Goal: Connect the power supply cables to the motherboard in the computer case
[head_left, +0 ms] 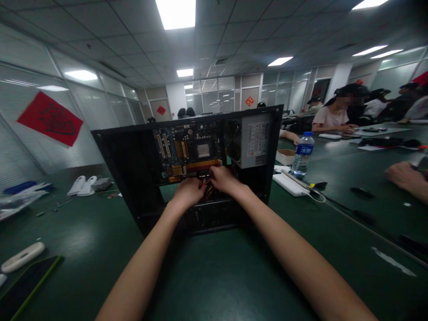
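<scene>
A black computer case (127,151) lies open toward me on the table. Inside it are a motherboard (182,147) with a silver processor (203,150) and a grey power supply (254,140) at the upper right. My left hand (190,192) is closed near the lower edge of the board. Just right of it, my right hand (225,180) is closed below the memory slots. Thin coloured cables (206,182), partly red, run between the fingers of both hands. Their far ends are hidden, and more wires (211,192) hang beneath.
On the right stand a water bottle (303,154) and a white power strip (290,183) with a cord. Another person's hand (406,178) rests further right. Left lie white slipper-like items (82,186), a dark phone-like slab (30,283) and plastic bags (23,200).
</scene>
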Demonstrator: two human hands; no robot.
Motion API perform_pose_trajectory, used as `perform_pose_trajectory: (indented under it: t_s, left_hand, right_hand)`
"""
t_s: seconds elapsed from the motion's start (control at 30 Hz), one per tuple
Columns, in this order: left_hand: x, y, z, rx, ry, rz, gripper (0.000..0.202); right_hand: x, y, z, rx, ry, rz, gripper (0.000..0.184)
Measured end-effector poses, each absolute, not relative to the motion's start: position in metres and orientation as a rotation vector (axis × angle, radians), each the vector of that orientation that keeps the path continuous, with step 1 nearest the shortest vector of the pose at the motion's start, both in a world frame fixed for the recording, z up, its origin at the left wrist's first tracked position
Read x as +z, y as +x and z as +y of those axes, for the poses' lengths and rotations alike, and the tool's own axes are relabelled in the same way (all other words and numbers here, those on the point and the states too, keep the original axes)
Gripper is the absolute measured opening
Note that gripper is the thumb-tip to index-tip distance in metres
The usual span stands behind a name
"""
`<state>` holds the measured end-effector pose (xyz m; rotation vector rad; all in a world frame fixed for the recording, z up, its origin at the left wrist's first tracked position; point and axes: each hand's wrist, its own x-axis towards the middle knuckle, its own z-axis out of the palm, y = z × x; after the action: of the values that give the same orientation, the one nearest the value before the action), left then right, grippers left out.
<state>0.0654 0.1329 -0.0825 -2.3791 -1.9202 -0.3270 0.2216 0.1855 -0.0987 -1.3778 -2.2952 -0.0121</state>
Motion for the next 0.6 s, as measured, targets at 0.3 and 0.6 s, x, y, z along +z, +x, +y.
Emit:
perform_pose_trajectory:
  t_s: [0.3, 0.6]
  left_hand:
    - [-0.0831, 0.067, 0.1287, -0.305, -2.312, -1.906, 0.038]
    - [-0.0862, 0.0653, 0.1316, -0.36, -2.329, -1.878, 0.037]
  right_hand:
    - [-0.1024, 0.2212, 0.1918, 0.048, -1.385, -2.245, 0.028]
    - [-0.1006, 0.2233, 0.1908, -0.04, -1.506, -2.218, 0.024]
